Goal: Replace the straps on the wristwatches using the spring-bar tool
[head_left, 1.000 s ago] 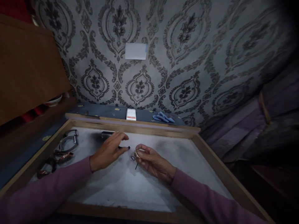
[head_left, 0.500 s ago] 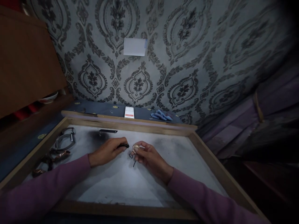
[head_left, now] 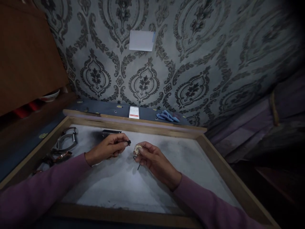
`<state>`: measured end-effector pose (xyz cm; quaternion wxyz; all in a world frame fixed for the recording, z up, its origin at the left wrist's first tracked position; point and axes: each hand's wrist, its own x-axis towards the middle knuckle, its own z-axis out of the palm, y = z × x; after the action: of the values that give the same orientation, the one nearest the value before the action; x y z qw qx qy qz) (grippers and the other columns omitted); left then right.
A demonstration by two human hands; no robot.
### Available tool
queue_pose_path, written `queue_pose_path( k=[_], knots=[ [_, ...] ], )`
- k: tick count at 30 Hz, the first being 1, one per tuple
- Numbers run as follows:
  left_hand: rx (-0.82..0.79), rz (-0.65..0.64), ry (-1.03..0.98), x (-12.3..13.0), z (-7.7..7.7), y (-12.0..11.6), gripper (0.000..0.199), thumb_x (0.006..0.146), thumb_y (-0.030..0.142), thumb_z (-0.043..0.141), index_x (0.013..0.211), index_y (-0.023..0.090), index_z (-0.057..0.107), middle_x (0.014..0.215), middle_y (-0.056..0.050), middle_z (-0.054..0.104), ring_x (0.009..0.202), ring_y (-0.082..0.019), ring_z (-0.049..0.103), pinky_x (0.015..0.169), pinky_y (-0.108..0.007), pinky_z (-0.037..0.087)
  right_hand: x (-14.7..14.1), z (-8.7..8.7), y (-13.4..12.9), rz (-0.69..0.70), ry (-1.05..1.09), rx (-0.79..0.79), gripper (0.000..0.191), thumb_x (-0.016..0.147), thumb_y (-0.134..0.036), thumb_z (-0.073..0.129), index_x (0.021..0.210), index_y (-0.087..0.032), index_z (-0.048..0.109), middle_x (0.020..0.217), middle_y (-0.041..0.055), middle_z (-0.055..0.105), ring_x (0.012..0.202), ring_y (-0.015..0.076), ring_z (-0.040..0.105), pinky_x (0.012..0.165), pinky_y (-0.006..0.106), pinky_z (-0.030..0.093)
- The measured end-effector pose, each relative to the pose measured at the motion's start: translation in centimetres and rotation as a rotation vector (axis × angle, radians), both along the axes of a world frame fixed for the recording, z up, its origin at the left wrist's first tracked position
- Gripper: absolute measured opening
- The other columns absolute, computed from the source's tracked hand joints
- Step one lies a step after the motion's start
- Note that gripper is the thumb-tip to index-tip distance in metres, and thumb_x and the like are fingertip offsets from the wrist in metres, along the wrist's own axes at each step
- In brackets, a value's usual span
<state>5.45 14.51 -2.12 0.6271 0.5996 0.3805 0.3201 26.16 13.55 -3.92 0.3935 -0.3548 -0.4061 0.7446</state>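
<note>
Over the white-floored wooden tray (head_left: pixel 152 127), my left hand (head_left: pixel 111 148) pinches a small black object (head_left: pixel 128 142), its tip poking out past the fingers. Just to the right, my right hand (head_left: pixel 154 159) grips a round, gold-coloured watch case (head_left: pixel 137 149) between thumb and fingers. A thin black strip (head_left: pixel 138 166) hangs below that hand; whether it joins the case I cannot tell. The two hands are a small gap apart.
Several watches (head_left: pixel 66 141) lie along the tray's left side. A flat black piece (head_left: pixel 111 131) rests near the back edge. Beyond the tray are a phone (head_left: pixel 133 112) and a blue cloth (head_left: pixel 168 116). A wooden cabinet (head_left: pixel 28 57) stands at the left.
My left hand has turned and risen slightly, with the black object now pointing out from its fingertips. The watch case in my right hand is tilted differently. The view has shifted a little.
</note>
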Motion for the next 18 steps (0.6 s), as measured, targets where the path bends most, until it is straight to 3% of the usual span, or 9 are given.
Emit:
queue_pose_path(
  k=[8,18],
  knots=[
    [0.088,-0.068,0.054,0.36,-0.09,-0.30,0.025,0.089,0.041,0.053,0.085,0.016,0.053,0.055,0.008,0.040,0.045,-0.006,0.029,0.042,-0.018,0.020,0.13,-0.04,0.13,0.011,-0.062,0.054,0.030,0.072,-0.040,0.081,0.084,-0.016,0.069,0.077,0.0005,0.067,0.057,0.0066,0.056,0.052,0.018,0.037],
    [0.273,-0.058,0.163,0.57,0.20,-0.61,0.020,0.089,0.030,0.047,0.079,0.015,0.054,0.062,0.006,0.040,0.055,-0.008,0.034,0.051,-0.021,0.028,0.04,-0.32,0.29,0.024,-0.121,0.147,0.028,0.071,-0.038,0.081,0.082,-0.016,0.068,0.070,0.0003,0.067,0.058,0.0100,0.061,0.052,0.020,0.041]
  ],
)
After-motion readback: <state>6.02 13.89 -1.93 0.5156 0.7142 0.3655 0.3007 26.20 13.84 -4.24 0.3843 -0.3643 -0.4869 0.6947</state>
